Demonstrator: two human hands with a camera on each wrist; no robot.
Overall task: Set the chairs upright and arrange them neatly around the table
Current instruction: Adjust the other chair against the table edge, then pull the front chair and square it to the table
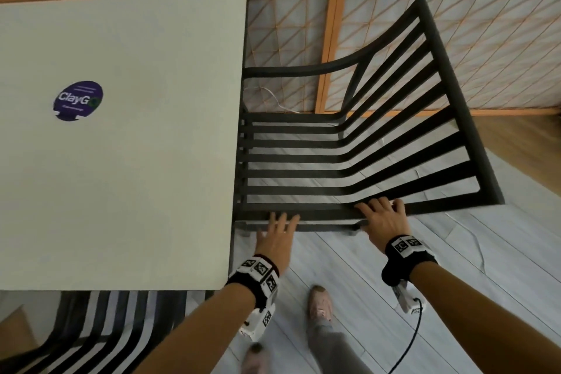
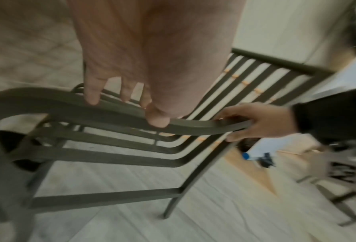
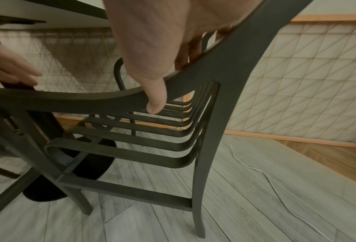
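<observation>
Both hands (image 1: 277,232) on upright chair (image 1: 303,173)

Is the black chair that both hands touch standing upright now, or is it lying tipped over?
Upright. The chair stands with its legs on the floor, seat level, backrest rising beside the table.

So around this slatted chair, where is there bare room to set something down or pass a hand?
The white tabletop is bare apart from its purple sticker. Grey floor lies open near the person's shoe. It is crowded where the chair tucks against the table edge.
</observation>
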